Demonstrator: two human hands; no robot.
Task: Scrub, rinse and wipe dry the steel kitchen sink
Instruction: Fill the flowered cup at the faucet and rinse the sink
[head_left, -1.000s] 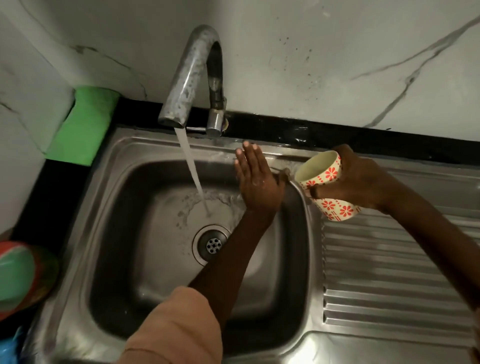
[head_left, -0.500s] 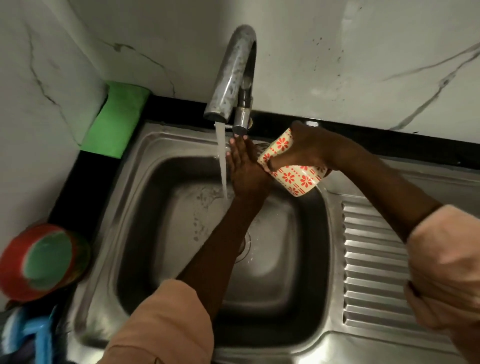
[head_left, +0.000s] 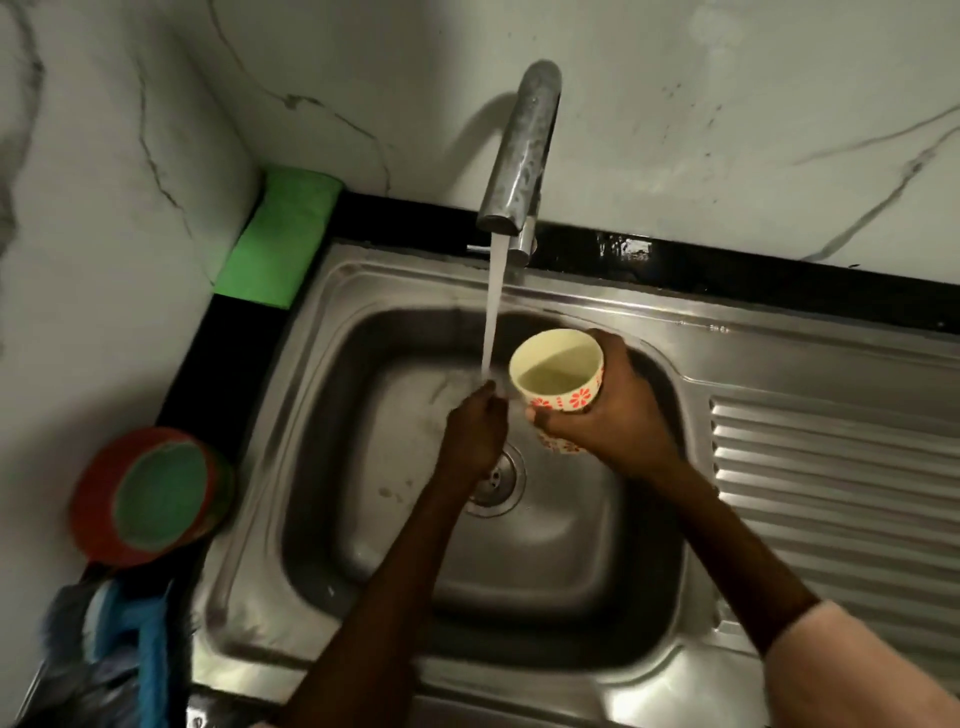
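The steel sink (head_left: 363, 519) fills the middle of the view, with its drain (head_left: 501, 480) partly behind my left wrist. Water runs from the curved steel tap (head_left: 522, 150) in a stream (head_left: 493, 312) that lands on the fingertips of my left hand (head_left: 475, 431), held over the basin with fingers drawn together. My right hand (head_left: 613, 415) grips a cream cup with red flowers (head_left: 558, 371), upright just right of the stream, with some water inside.
A ribbed steel drainboard (head_left: 841, 493) lies right of the basin. A green cloth (head_left: 280, 239) sits in the back left corner on the black counter. A red and green tub (head_left: 150, 493) and a blue brush (head_left: 140, 649) stand at the left.
My right hand has brought the cup from its tipped pose near the tap down to upright over the basin. My left hand has left the sink's back rim and moved under the stream.
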